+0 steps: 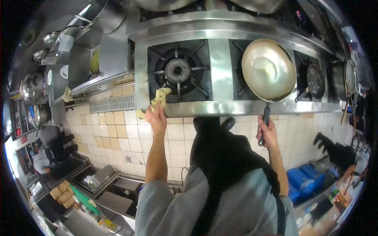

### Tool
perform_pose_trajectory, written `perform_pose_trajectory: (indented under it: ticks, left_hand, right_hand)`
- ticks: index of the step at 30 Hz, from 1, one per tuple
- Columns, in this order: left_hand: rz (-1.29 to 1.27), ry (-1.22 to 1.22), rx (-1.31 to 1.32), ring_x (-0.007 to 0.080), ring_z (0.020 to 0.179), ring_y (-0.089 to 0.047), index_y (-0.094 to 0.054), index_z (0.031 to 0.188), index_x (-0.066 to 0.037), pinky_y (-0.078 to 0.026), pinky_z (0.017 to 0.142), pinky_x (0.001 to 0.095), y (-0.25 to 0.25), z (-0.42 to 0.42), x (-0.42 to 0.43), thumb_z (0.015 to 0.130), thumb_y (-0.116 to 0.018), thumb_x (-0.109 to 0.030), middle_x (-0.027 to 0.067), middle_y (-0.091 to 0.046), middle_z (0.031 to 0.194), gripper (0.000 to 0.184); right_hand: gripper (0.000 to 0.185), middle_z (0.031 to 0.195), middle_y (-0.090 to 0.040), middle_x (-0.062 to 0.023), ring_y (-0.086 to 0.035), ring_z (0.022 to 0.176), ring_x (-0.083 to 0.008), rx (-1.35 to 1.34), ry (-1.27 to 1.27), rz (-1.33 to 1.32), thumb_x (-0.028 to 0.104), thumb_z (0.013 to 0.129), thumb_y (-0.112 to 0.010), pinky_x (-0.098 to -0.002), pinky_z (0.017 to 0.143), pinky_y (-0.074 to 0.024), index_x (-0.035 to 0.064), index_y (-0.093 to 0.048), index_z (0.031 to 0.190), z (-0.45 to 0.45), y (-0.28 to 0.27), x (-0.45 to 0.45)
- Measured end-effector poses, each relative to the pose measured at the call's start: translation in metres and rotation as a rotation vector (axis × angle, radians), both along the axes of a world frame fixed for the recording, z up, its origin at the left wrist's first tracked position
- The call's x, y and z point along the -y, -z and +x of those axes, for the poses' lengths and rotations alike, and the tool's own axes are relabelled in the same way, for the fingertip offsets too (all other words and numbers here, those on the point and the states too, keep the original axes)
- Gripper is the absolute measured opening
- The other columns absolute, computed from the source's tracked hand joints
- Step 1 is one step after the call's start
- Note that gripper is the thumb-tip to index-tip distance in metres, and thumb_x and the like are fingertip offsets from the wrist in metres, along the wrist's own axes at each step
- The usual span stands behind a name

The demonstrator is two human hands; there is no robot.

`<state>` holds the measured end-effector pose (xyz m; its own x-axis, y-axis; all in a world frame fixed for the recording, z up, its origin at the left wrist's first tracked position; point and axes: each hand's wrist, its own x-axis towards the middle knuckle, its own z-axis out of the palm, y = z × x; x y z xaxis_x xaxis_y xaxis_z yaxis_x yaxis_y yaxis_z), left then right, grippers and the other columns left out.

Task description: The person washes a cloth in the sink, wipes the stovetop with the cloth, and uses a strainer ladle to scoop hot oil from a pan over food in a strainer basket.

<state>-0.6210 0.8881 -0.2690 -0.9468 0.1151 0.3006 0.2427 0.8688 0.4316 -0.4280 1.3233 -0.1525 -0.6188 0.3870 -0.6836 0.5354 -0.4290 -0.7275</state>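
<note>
Grey shirt (236,204) and black apron (224,157) come closest, facing the steel stove (236,107). On a tiled floor (134,129) off to the left, another person (45,157) is bent over. The big pan (271,70) is over the middle burner area, its handle (266,114) jutting past the stove's front edge; I can't tell if its base touches the grate. To its right sits a skillet (315,80); to its left, a bare burner (177,65).

The right hand (269,133) is closed round the handle. The left hand (158,118) pinches a bunched cloth (162,95) beside the burner, at the stove's front edge. The step in hand looks like holding the pan while managing the cloth. Moving either, I'd judge, calls for a firm right grip and left fingers clear of the grate.
</note>
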Motion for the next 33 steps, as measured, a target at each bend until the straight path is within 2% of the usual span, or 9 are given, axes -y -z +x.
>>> perform_pose_trajectory:
  ticks: [11,14,16,18,20,21,23,27,33]
  left_hand:
    - [-0.010,0.163,0.053,0.0438,0.104,-0.054,-0.069,0.122,-0.014,-0.045,0.092,0.0496,-0.018,-0.004,0.044,0.092,-0.067,-0.010,0.0278,-0.056,0.121,0.031]
    - [0.038,0.080,-0.012,0.0428,0.100,-0.057,-0.068,0.123,-0.012,-0.048,0.089,0.0481,-0.019,-0.023,0.093,0.093,-0.065,-0.009,0.0277,-0.057,0.115,0.031]
    - [0.122,-0.128,0.263,0.0413,0.097,-0.060,-0.067,0.124,-0.009,-0.051,0.083,0.0458,-0.029,-0.044,0.122,0.093,-0.064,-0.008,0.0267,-0.058,0.109,0.031]
    - [0.084,-0.062,0.233,0.0317,0.089,-0.063,-0.065,0.128,-0.006,-0.054,0.076,0.0404,-0.018,-0.077,0.156,0.095,-0.064,-0.010,0.0211,-0.060,0.102,0.033]
    - [0.516,-0.058,0.365,0.0223,0.087,-0.063,-0.062,0.131,-0.003,-0.054,0.075,0.0348,-0.054,-0.121,0.154,0.098,-0.062,-0.014,0.0170,-0.062,0.105,0.035]
    - [0.491,-0.007,0.320,0.0169,0.086,-0.062,-0.060,0.134,-0.002,-0.053,0.074,0.0303,-0.072,-0.146,0.152,0.100,-0.061,-0.016,0.0138,-0.064,0.111,0.037]
    - [0.646,-0.072,0.438,0.0180,0.092,-0.063,-0.061,0.133,-0.002,-0.053,0.077,0.0300,-0.150,-0.193,0.113,0.100,-0.061,-0.016,0.0149,-0.064,0.115,0.036]
    - [0.543,0.150,0.108,0.0223,0.105,-0.060,-0.062,0.132,-0.004,-0.051,0.088,0.0344,-0.185,-0.283,0.071,0.100,-0.061,-0.021,0.0165,-0.062,0.117,0.037]
    - [0.078,0.300,-0.040,0.0376,0.107,-0.058,-0.065,0.130,-0.013,-0.050,0.093,0.0435,-0.115,-0.389,-0.001,0.097,-0.060,-0.025,0.0203,-0.058,0.124,0.036]
  right_hand:
    - [0.009,0.057,-0.049,-0.0027,-0.044,0.038,-0.0127,0.025,0.003,0.024,0.008,0.092,-0.060,-0.0293,0.037,-0.0399,0.0065,-0.051,0.090,0.002,-0.026,0.039]
    - [0.009,0.060,-0.050,-0.0018,-0.046,0.039,-0.0123,0.053,-0.097,0.072,0.007,0.091,-0.060,-0.0280,0.038,-0.0408,0.0053,-0.052,0.089,0.006,-0.026,0.074]
    - [0.007,0.063,-0.052,-0.0014,-0.048,0.041,-0.0111,0.085,-0.193,0.111,0.005,0.090,-0.060,-0.0269,0.039,-0.0409,0.0045,-0.053,0.090,0.002,-0.023,0.100]
    - [0.008,0.069,-0.056,-0.0014,-0.051,0.048,-0.0100,0.138,-0.222,0.108,0.002,0.087,-0.061,-0.0254,0.044,-0.0415,0.0053,-0.057,0.093,-0.012,-0.024,0.128]
    - [0.008,0.074,-0.058,-0.0001,-0.053,0.059,-0.0081,0.082,-0.378,0.254,0.002,0.087,-0.062,-0.0249,0.053,-0.0435,0.0064,-0.059,0.093,-0.031,-0.028,0.150]
    - [0.009,0.077,-0.057,0.0021,-0.051,0.069,-0.0069,0.058,-0.380,0.208,0.002,0.087,-0.065,-0.0243,0.062,-0.0429,0.0043,-0.061,0.095,-0.039,-0.023,0.161]
    - [0.010,0.078,-0.056,0.0029,-0.050,0.071,-0.0071,0.072,-0.444,0.215,0.002,0.088,-0.066,-0.0243,0.063,-0.0425,0.0032,-0.062,0.096,-0.060,-0.023,0.180]
    - [0.013,0.079,-0.055,0.0038,-0.048,0.074,-0.0079,0.060,-0.501,0.171,0.004,0.089,-0.069,-0.0257,0.066,-0.0426,0.0002,-0.062,0.099,-0.102,-0.033,0.202]
    - [0.021,0.080,-0.058,-0.0015,-0.052,0.076,-0.0120,0.128,-0.518,0.215,0.008,0.089,-0.070,-0.0296,0.070,-0.0467,-0.0014,-0.063,0.106,-0.125,-0.013,0.210]
